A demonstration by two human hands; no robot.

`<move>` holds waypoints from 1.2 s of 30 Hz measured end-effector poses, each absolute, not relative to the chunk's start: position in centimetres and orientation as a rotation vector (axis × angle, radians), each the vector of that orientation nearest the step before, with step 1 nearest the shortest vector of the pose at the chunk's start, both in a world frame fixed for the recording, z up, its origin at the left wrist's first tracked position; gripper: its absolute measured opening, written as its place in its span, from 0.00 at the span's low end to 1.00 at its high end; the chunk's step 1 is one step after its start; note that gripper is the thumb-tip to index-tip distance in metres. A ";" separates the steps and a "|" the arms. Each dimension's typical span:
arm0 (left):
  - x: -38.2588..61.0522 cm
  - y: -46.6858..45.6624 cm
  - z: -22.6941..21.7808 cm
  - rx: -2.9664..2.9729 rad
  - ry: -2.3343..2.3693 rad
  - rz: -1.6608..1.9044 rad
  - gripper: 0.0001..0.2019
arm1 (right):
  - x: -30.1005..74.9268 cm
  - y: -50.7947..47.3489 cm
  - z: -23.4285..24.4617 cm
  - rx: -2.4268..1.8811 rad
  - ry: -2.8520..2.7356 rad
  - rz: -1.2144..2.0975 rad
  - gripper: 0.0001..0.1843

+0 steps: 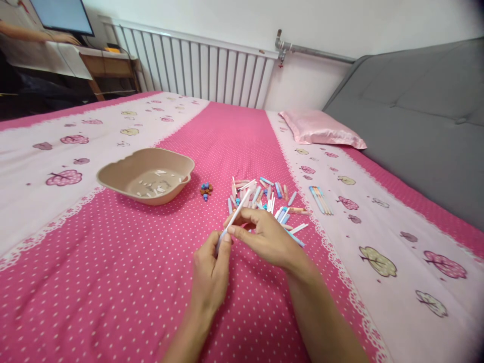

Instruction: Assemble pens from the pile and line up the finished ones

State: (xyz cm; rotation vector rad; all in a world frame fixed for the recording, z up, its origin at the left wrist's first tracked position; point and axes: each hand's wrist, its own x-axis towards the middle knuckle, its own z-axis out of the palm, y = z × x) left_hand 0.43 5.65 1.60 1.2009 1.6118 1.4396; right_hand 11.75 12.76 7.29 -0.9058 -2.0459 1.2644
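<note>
Both my hands meet over the pink dotted bed cover, pinching one thin white pen refill point(237, 210). My left hand point(209, 269) is closed on its lower end, and my right hand point(264, 234) pinches it higher up, so the stick slants up to the right. Just beyond my fingers lies a loose pile of pen parts point(264, 194) in blue, pink and white. A small cluster of tiny caps point(206, 189) sits left of the pile. Three assembled pens point(321, 199) lie side by side to the right.
A tan shallow bowl point(147, 174) with small white bits stands at the left. A pink pillow point(321, 129) and a grey headboard point(416, 126) are at the right, a white radiator point(196, 65) behind. Another person's arm point(38, 35) rests at a desk far left.
</note>
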 end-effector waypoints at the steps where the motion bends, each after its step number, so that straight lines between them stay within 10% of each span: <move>1: 0.4 5.6 1.6 1.194 1.624 1.440 0.17 | 11.8 12.7 7.3 -0.909 -2.061 1.244 0.06; 36: -0.1 5.6 1.7 1.118 1.757 1.478 0.19 | 12.3 12.4 8.0 -0.923 -1.922 1.254 0.12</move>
